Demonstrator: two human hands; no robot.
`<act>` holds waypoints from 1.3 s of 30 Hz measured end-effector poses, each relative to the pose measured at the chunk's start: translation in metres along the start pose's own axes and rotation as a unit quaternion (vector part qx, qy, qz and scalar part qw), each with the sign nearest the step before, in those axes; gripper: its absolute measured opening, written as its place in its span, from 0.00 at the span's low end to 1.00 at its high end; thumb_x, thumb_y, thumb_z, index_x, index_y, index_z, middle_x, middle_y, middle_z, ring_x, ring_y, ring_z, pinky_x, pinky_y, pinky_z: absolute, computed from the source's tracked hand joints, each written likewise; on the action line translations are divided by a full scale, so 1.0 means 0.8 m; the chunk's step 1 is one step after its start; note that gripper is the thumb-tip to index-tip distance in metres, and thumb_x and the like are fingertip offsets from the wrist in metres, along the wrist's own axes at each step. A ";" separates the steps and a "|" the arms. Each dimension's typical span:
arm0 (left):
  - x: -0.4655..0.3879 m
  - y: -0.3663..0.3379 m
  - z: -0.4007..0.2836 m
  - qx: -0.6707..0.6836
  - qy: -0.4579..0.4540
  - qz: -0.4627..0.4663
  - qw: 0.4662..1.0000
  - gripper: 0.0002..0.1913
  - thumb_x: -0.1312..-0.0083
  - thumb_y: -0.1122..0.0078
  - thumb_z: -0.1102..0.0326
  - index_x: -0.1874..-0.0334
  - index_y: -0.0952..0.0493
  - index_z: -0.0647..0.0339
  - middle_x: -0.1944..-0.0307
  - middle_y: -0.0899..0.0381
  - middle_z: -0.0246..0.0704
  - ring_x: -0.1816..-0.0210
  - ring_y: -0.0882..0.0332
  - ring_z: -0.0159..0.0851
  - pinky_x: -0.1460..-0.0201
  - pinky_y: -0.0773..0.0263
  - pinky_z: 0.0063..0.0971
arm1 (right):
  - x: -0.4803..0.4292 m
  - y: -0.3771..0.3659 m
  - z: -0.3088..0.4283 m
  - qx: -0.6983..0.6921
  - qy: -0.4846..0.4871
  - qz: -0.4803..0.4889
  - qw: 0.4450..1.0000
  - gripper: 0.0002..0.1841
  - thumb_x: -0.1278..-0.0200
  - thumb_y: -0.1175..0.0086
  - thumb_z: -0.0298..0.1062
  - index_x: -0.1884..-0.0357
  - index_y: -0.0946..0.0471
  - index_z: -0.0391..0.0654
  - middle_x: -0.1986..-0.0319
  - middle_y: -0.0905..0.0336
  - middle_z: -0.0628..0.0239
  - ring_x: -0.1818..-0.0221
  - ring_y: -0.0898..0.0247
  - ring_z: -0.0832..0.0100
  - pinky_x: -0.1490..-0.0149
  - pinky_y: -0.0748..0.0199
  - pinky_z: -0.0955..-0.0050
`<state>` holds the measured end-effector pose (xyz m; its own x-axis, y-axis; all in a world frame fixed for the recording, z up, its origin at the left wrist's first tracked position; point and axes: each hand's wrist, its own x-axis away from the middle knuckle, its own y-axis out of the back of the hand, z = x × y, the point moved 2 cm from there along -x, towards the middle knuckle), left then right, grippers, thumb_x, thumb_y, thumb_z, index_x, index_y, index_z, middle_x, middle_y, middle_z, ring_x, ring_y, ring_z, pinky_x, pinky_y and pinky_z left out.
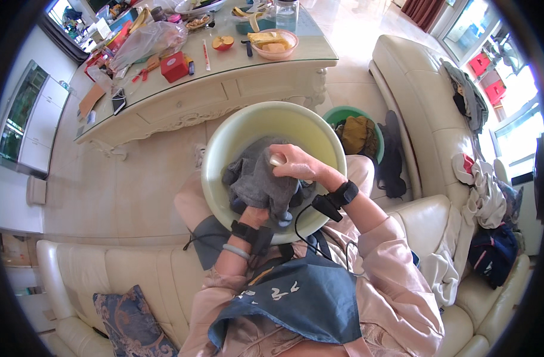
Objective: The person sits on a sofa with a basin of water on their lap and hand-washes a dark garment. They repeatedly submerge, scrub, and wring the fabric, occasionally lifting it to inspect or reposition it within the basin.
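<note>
A large pale green plastic basin (211, 178) rests between my legs, with a wet grey garment (254, 178) bunched in it. My right hand (296, 163) is over the basin, its fingers closed on a small whitish bar (278, 159), which looks like soap, against the cloth. My left hand (256, 217) is at the garment's lower edge; its fingers are hidden under the cloth, so its grip does not show. Dark cloth lies beneath the grey garment. Both wrists carry black straps with small devices, and a dark blue apron (294, 299) covers my lap.
A glass-topped coffee table (227, 67) with fruit, bowls and bags stands beyond the basin. Right of it, a green basin (380, 145) holds clothes, with dark cloth (391, 156) on the floor beside it. A cream leather sofa (133, 259) wraps behind and to the right. A black cable hangs by my right wrist.
</note>
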<state>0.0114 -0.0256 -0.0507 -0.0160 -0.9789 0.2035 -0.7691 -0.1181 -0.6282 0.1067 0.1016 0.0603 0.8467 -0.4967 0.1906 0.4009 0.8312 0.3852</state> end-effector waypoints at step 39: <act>-0.018 0.008 -0.018 0.277 -0.047 0.011 0.960 0.23 0.26 0.61 0.56 0.32 0.38 0.56 0.33 0.36 0.35 0.33 0.39 0.39 0.27 0.48 0.37 | -0.033 -0.055 -0.058 0.213 0.019 -0.439 0.872 0.22 0.40 0.45 0.47 0.48 0.29 0.47 0.57 0.32 0.53 0.53 0.31 0.52 0.56 0.26 0.54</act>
<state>-0.0029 -0.0101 -0.0470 0.0488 -0.9898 0.1338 -0.3119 -0.1424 -0.9394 0.0833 0.0897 -0.0036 0.2926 -0.8797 -0.3747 0.7412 -0.0389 0.6702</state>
